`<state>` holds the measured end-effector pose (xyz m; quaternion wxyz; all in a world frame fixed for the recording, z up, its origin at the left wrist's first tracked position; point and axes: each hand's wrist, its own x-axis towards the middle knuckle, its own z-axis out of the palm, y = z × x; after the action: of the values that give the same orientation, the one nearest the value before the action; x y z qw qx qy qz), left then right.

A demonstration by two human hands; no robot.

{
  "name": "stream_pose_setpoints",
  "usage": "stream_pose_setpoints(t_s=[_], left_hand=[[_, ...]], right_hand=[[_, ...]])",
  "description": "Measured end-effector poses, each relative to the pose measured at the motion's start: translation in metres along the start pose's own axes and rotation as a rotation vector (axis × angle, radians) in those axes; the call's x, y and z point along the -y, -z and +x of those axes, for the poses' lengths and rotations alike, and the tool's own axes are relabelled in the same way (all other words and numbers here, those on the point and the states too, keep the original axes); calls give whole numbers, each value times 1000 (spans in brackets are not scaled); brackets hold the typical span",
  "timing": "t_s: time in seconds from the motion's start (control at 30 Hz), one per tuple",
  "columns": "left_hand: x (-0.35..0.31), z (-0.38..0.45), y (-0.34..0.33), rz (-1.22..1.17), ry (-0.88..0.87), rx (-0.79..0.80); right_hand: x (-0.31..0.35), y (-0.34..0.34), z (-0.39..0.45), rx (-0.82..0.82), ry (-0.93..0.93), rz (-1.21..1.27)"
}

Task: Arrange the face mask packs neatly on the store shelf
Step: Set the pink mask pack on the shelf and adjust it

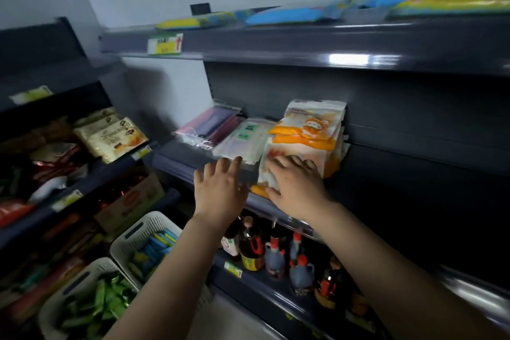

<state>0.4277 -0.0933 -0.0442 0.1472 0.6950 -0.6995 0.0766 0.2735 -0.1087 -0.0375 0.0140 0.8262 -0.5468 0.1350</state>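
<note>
While both hands work at the middle shelf (414, 152), the step in hand appears to be squaring up the stock along its front edge. The right hand (296, 188) lies flat on the orange and white packs (306, 141), fingers spread and straight, pressing on the lower front of the stack; it grips nothing. That stack leans back toward the rear panel, and its lowest pack juts past the shelf lip. The left hand (220, 188) is likewise spread, fingers extended, its tips at or just short of the near edge of the pale green-labelled packs (245, 139); contact cannot be confirmed, owing to blur. Those packs lie flat, just beside the orange stack on its left. Further left, touching them, sits a flat pile of purple and pink packs (209, 127).

Assessment: arrangement is partly done. Three groups sit side by side, but the orange stack is uneven and overhangs. The next move likely calls for a push rearward with the right palm until the bottom pack clears the lip, while the left hand steadies the neighbouring pile against sideways shift. The packaging looks slick, so sliding between packs is a risk.

Noted below: bottles (276, 254) on the lower shelf and two white baskets (138, 232) of goods.
</note>
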Motion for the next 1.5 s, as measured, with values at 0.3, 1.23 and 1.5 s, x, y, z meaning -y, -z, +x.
stream_pose_setpoints(t_s=[0.3,1.23,1.5], left_hand=[[92,38,-25,1,4,71],[232,257,-85,-397,65,210],[264,297,-119,-824,100,549]], right_hand=[[58,-44,63,97,-118,142],[81,-124,310,108,-599,821],[90,-152,347,-8,-911,912]])
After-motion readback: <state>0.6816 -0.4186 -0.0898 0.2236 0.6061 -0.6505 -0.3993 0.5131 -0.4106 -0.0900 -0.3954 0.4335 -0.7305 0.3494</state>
